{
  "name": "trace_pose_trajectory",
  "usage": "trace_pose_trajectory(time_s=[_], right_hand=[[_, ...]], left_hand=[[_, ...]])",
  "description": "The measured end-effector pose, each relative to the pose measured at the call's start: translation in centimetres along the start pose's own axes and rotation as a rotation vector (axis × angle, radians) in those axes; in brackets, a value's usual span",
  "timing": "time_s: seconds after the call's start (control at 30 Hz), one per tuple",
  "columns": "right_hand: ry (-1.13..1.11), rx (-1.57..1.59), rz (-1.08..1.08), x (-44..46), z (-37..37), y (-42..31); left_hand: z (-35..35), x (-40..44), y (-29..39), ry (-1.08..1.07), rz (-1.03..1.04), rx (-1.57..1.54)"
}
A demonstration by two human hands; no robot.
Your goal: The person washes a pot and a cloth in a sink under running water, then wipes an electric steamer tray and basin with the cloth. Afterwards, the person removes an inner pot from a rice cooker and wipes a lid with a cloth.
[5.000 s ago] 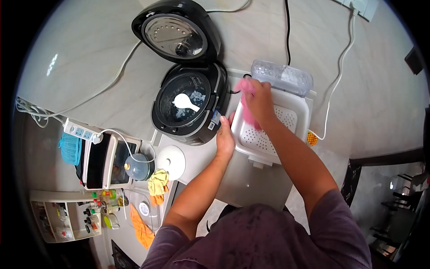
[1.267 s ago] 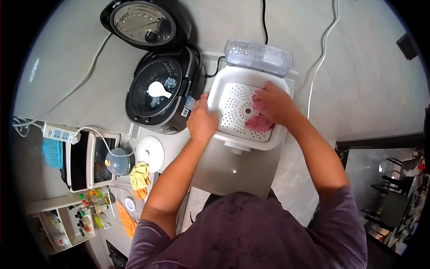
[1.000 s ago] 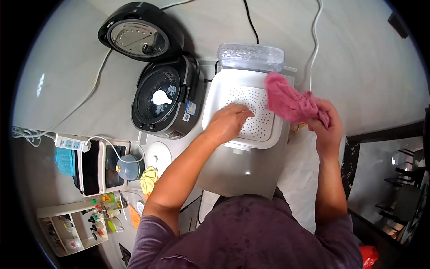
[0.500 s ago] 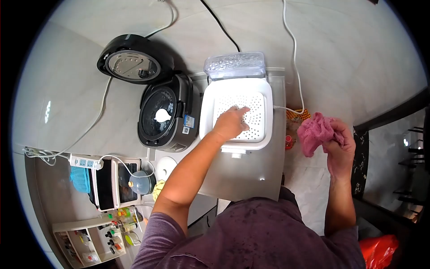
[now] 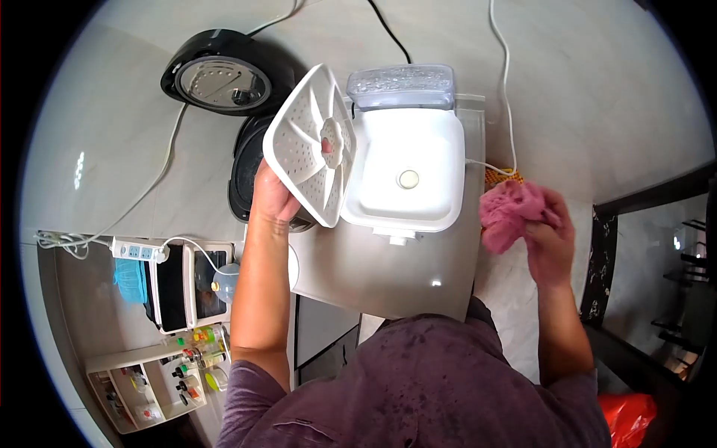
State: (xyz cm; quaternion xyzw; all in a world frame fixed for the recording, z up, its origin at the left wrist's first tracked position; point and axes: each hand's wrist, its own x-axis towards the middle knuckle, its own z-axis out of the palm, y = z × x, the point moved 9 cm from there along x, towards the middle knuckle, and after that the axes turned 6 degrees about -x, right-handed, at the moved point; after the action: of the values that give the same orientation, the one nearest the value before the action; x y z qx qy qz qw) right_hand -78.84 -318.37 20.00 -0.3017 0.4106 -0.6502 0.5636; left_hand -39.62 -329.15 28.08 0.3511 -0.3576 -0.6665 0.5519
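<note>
Purple shirt [image 5: 429, 381] nearest; table [image 5: 373, 272] beyond. Right hand [image 5: 551, 231]: clenched on a bunched pink cloth [image 5: 515, 215], out past the table's right edge, apart from the white basin [image 5: 392, 145]. Left hand [image 5: 272, 196]: grasping the perforated plate [image 5: 308, 142] from its left side. Plate tilted up, long axis near-to-far, at the basin's left rim. Most left fingers hidden behind it; one tip may show at the centre hole, not certain. Basin lies between the hands; left, with its plate, judged nearer. Beyond basin: clear box [image 5: 401, 86]. Leftward: cooker [image 5: 245, 179], partly behind plate, lid [image 5: 218, 81] raised.
</note>
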Motion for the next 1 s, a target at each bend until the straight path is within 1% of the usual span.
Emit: trace_pose_trajectory(time_s=[0.03,0.07,0.13,0.23,0.27,0.33,0.37,0.43,0.5,0.57,0.6,0.63,0.7,0.73,0.77,0.8,0.83,0.93,1.0], right_hand=[[-0.014,-0.066,0.099,0.5,-1.1,2.8],[-0.015,-0.161,0.174,0.7,-1.4,5.4],[-0.115,-0.431,0.217,0.9,-3.2,11.5],[-0.226,-1.593,-0.510,-1.9,1.9,9.8],[-0.225,-1.543,-0.439,-2.1,1.8,10.5],[-0.219,-1.440,-0.295,-2.2,1.4,12.0],[-0.262,-1.428,-0.300,-1.9,1.0,12.8],[-0.346,-1.402,-0.314,-0.5,-0.8,13.8],[-0.092,-0.988,-0.266,1.3,-1.9,10.4],[-0.033,-0.811,-0.297,2.2,-0.2,6.0],[-0.086,-0.847,-0.367,2.5,3.5,2.0],[-0.138,-0.884,-0.441,2.8,6.8,-0.2],[-0.327,-0.859,-0.459,3.9,12.4,0.3],[-0.448,-0.905,-0.402,4.9,14.8,2.1],[-0.534,-0.893,-0.449,5.4,17.2,3.4],[-0.635,-0.981,-0.473,6.5,18.9,6.6],[-0.691,-0.938,-0.331,7.4,19.8,9.2],[-0.841,-1.180,-0.485,6.9,23.0,15.2],[-0.894,-1.486,-0.718,6.6,23.9,17.9]], left_hand=[[-0.8,-0.6,-0.1,0.047,0.018,-0.050],[-1.3,-1.0,-0.4,0.016,0.010,-0.115],[-3.4,-1.5,-0.9,0.027,0.041,-0.164],[-3.0,-1.7,-2.1,-0.070,0.010,-0.309],[-2.5,-1.5,-2.2,-0.111,0.020,-0.302],[-3.4,-1.3,-2.7,0.077,0.027,-0.204],[-3.1,-1.0,-2.7,0.016,0.018,-0.210],[-2.2,-0.7,-2.0,0.015,0.042,-0.173],[-1.3,-0.7,-1.1,0.038,0.064,-0.141],[-1.0,-0.7,-0.7,0.021,0.056,-0.125],[-1.0,-0.7,-0.7,0.047,0.052,-0.126],[-1.1,-0.6,-0.8,0.052,0.039,-0.120],[-1.2,-0.4,-0.9,0.095,0.028,-0.113],[-0.9,-0.5,-0.7,0.092,0.036,-0.094],[-0.8,-0.6,-0.4,0.090,0.043,-0.073],[-0.6,-0.8,-0.1,0.089,0.050,-0.051],[-0.5,-0.9,0.2,0.084,0.056,-0.040],[-0.7,-1.5,1.0,0.071,0.096,-0.053],[-1.3,-1.6,0.9,0.086,0.099,-0.077]])
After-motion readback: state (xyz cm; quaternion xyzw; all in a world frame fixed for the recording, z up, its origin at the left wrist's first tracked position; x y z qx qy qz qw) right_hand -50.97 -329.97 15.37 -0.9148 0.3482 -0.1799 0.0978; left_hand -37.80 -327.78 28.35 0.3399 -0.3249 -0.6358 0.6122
